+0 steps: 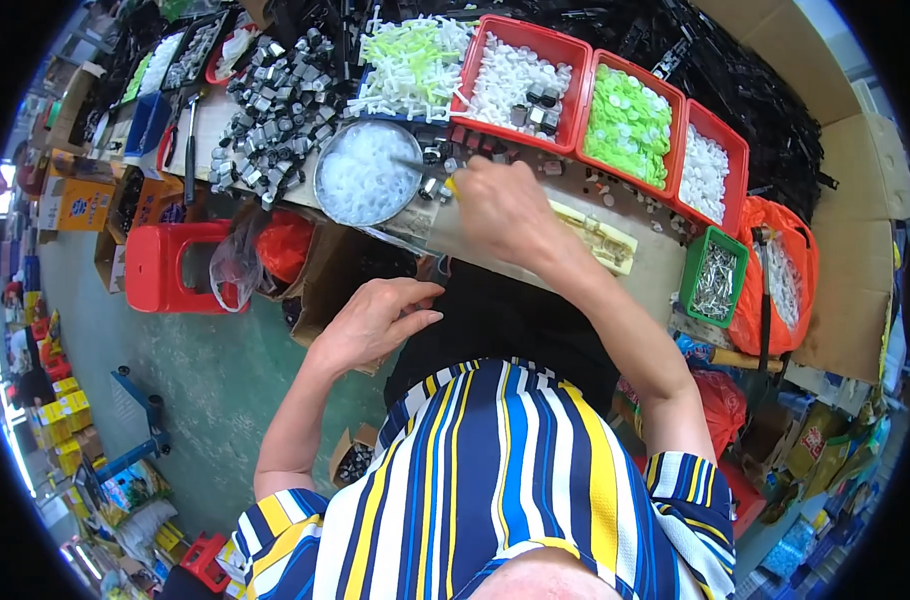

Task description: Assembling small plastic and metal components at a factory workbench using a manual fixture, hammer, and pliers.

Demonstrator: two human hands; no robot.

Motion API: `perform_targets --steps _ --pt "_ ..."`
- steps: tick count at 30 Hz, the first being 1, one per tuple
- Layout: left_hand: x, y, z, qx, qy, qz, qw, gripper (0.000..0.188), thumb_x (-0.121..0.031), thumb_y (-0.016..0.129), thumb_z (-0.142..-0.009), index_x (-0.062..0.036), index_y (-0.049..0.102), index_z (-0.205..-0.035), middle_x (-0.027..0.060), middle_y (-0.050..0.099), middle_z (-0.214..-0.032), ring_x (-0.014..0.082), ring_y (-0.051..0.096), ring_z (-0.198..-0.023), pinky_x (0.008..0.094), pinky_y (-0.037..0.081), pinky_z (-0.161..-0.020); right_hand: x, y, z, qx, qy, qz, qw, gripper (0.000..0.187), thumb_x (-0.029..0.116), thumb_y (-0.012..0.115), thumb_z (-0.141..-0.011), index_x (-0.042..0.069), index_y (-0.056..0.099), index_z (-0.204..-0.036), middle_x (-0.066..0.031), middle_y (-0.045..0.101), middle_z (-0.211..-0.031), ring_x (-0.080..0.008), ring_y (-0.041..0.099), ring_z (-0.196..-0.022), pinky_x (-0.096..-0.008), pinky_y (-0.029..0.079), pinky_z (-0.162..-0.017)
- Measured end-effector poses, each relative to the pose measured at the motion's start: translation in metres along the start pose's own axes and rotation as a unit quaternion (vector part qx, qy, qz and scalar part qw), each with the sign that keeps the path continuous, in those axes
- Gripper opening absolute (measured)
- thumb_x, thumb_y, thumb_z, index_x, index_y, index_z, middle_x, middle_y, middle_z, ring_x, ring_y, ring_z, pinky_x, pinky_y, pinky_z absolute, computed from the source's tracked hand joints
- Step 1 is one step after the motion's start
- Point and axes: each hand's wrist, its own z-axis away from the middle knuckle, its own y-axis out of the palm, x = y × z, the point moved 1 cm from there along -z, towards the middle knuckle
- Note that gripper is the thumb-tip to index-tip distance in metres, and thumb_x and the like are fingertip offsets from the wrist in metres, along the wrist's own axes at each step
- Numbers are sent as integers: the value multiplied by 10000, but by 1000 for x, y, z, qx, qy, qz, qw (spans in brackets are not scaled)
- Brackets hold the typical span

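My right hand [505, 205] is closed around a slim tool [410, 163] with a dark grey tip and a bit of yellow at the grip. Its tip reaches over the rim of a round metal bowl [320, 190], which holds a whitish, translucent mass. What kind of tool it is, I cannot make out. Below the table's front edge, my left hand [375, 318] hangs with fingers stretched and thumb apart, holding nothing. Small black and silver parts [433, 188] lie between the bowl and my right hand. A cream-coloured fixture [605, 240] rests beneath my right wrist.
Along the back stand white and green sticks [415, 60] and red trays [583, 120] of white and green pieces. A heap of silver-black parts [280, 100] and a hammer [191, 150] lie left. A green basket [713, 275] of metal pins stands right; a red stool [175, 268] stands left.
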Motion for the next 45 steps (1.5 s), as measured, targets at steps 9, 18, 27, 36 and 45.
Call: perform_targets --steps 9,18,27,36,45 --pt "-2 -6 -4 -10 25 30 999 315 -137 692 -864 37 645 -1122 159 642 -850 287 647 -741 357 502 -659 -34 -21 41 -82 62 -254 962 132 85 498 -796 -14 571 -749 -154 538 -618 -300 552 -589 -400 436 -599" --pt "-79 3 -89 44 150 -25 987 311 -74 716 -835 28 666 -1125 176 695 -943 281 677 -800 382 520 -710 -78 -95 207 -271 303 -328 853 100 24 440 -757 -2 524 -709 -43 548 -681 -119 511 -628 -278 424 -588" --pt "-235 149 -291 129 459 -98 874 171 -44 683 -766 53 675 -907 224 645 -797 382 654 -817 431 513 -726 -91 -98 389 -459 410 -294 731 112 -7 415 -754 -13 523 -722 -64 541 -684 -121 497 -624 -266 403 -594" --pt "-309 301 -409 59 588 -319 741 167 -19 656 -739 -19 676 -905 147 639 -1001 350 599 -1018 429 516 -849 -95 -79 439 -514 438 -310 669 105 -22 417 -770 -13 516 -734 -70 551 -722 -119 497 -648 -259 397 -609" --pt "-314 305 -412 68 607 -344 714 201 -40 630 -784 -23 684 -976 155 663 -992 334 634 -968 416 522 -842 -100 -77 439 -512 444 -321 662 112 -27 409 -777 -3 511 -738 -47 534 -712 -102 492 -644 -251 391 -593"
